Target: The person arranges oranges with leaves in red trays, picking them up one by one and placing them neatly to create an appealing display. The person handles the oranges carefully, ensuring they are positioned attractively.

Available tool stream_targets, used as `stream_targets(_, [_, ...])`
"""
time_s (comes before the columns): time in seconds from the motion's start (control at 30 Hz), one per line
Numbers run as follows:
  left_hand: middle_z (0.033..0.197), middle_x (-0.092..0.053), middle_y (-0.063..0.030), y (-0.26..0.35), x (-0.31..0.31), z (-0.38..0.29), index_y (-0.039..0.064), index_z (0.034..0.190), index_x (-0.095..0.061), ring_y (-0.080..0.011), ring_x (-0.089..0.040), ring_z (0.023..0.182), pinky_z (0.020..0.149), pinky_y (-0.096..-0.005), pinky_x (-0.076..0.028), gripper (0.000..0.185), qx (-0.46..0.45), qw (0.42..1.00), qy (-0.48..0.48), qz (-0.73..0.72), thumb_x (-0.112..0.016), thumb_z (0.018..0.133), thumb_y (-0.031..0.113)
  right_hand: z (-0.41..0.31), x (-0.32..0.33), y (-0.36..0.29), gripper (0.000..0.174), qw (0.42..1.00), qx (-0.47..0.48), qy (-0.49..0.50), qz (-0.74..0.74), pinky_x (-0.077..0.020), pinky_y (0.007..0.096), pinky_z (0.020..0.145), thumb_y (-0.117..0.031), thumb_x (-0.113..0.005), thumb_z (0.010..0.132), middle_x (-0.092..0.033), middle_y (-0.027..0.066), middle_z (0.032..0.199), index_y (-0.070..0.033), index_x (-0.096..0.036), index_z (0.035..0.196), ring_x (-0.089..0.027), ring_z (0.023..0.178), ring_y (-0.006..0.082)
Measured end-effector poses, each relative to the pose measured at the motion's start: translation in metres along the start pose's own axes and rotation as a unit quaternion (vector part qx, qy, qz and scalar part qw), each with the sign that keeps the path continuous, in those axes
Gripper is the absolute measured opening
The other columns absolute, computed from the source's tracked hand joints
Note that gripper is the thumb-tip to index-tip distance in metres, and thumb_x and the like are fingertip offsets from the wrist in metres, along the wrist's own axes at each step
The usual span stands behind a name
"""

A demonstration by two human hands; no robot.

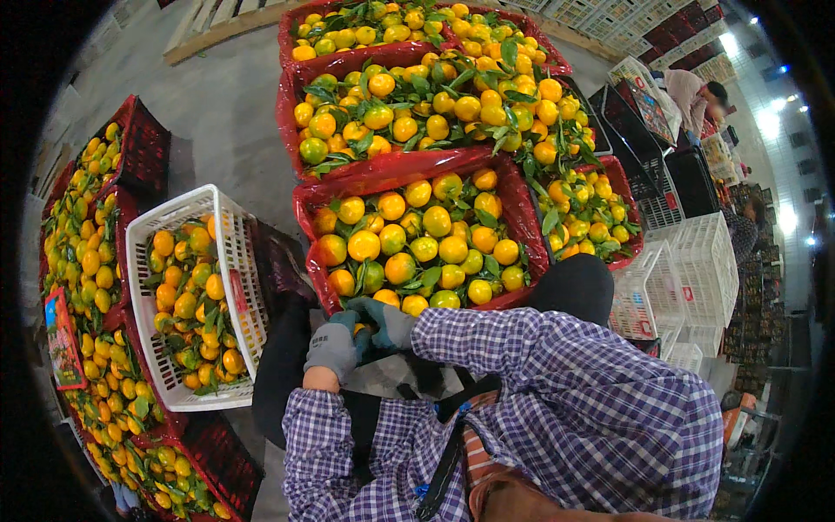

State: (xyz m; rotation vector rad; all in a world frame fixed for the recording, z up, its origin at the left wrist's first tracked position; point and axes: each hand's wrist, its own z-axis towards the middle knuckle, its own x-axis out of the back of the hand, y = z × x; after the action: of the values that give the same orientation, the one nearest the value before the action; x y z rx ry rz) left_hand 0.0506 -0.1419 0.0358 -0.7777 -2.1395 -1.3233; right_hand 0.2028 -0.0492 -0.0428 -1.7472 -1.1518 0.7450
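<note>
Both my hands wear grey and dark green work gloves and meet at the near edge of a red-lined crate [531,235] of mandarins. My left hand [334,346] is curled around a mandarin [359,328], of which only a small orange patch shows between the gloves. Against it lies my right hand [385,324], fingers bent at the same fruit; whether it grips the fruit itself is hidden. Orange and green-yellow mandarins with leaves [399,268] fill the crate just beyond. To the left, a white plastic crate [220,261] holds more leafy mandarins.
Further red-lined crates [398,160] of mandarins stand beyond, and others [124,261] line the left side. Stacked white crates [704,267] and black crates [626,140] rise at the right, with a person [685,98] bending behind them. A wooden pallet [215,29] lies at the top.
</note>
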Motion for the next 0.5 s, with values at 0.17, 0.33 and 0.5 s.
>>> stream_targets(0.17, [0.117, -0.071, -0.0206, 0.005, 0.015, 0.014, 0.011, 0.123, -0.07, -0.0414, -0.068, 0.105, 0.087, -0.0489, -0.055, 0.043, 0.081, 0.988, -0.12, 0.05, -0.068, 0.092, 0.04, -0.007, -0.001, -0.011, 0.089, 0.992, -0.009, -0.032, 0.123, -0.0435, 0.0427, 0.113, -0.017, -0.086, 0.078, -0.055, 0.0162, 0.145, -0.004, -0.039, 0.153, -0.054, 0.133, 0.0297])
stream_targets(0.33, [0.117, -0.072, -0.0189, 0.015, 0.03, 0.022, 0.013, 0.126, -0.071, -0.0383, -0.069, 0.107, 0.089, -0.0472, -0.055, 0.044, 0.136, 0.972, -0.174, 0.081, -0.073, 0.09, 0.038, -0.002, 0.078, -0.053, 0.072, 0.979, 0.089, -0.072, -0.169, -0.0522, 0.0425, 0.101, -0.016, -0.079, 0.084, -0.059, 0.0181, 0.141, -0.008, -0.048, 0.149, -0.064, 0.12, 0.0314])
stream_targets(0.5, [0.118, -0.072, -0.0184, 0.013, 0.03, 0.022, 0.011, 0.126, -0.071, -0.0387, -0.069, 0.106, 0.09, -0.0471, -0.055, 0.044, 0.112, 0.975, -0.182, 0.053, -0.072, 0.091, 0.036, 0.096, 0.232, -0.114, 0.05, 0.886, 0.198, 0.274, -0.316, -0.0506, 0.0465, 0.103, -0.015, -0.077, 0.083, -0.064, 0.0219, 0.131, -0.006, -0.065, 0.13, -0.061, 0.121, 0.0408])
